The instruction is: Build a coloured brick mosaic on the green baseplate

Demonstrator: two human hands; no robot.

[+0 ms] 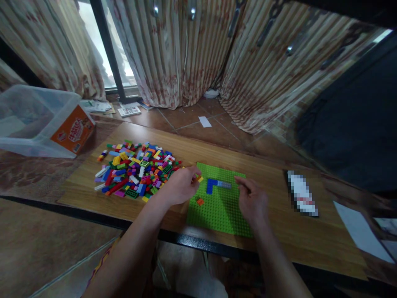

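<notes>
My left hand (183, 185) is closed at the left edge of a green baseplate (223, 219), its fingers pinching a small yellow toy brick (200, 179). Blue bricks (210, 187) form a corner shape on the upper part of the plate. A pale grey-blue brick (224, 184) runs rightward from them. Lower down, near the plate's left side, sits a small orange brick (200, 202). Over the plate's right edge is my right hand (253, 202), index finger stretched toward the grey-blue brick and the other fingers curled. Nothing shows in that hand.
A wide pile of mixed bricks (139, 169) covers the left of the wooden table (273, 231). Beyond it stands a clear plastic bin (37, 120) with an orange label. A blurred-out phone-like object (300, 193) lies at right, near white paper (359, 227). Curtains hang behind.
</notes>
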